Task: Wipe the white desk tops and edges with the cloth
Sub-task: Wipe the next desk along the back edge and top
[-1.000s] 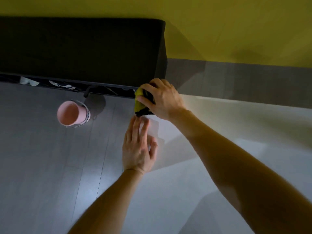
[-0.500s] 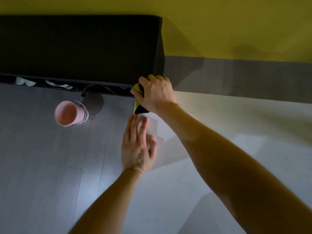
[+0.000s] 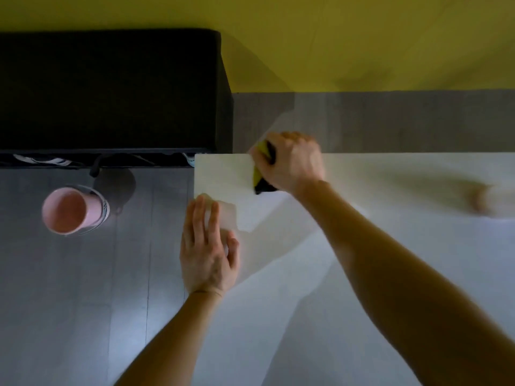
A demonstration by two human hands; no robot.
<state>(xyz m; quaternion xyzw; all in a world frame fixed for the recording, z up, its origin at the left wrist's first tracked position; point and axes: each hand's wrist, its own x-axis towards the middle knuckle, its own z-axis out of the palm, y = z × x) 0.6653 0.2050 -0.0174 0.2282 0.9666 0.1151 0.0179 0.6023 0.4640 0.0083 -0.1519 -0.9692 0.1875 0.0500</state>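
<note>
While the right hand [image 3: 292,162] bunches the cloth [image 3: 259,176] in a tight fist, fingers curled right round it so only a yellow fold and a black corner poke out on the left, the wad is pressed onto the far edge of the desk [image 3: 223,176], close to its far-left corner. Over on the left edge the left hand [image 3: 207,252] lies flat, palm down, fingers straight, holding nothing at all, and looks to be bracing the body. How far along are we? Hard call: the white top shows no streaks, damp patches or dust lines, so I cannot tell which parts have been wiped. Going by where the cloth is, I would say the far edge near that corner is the stretch in hand, with the left edge under the flat palm, the long run to the right and the near side likely left to do. Now the count: one cloth, one desk in view, two hands, one pink cup [image 3: 72,210] standing on the grey floor well to the left of the desk, and one black cabinet [image 3: 111,90] against the yellow wall, far left. Far right on the top there is one blurred shape [image 3: 482,203], too smeared to name.
</note>
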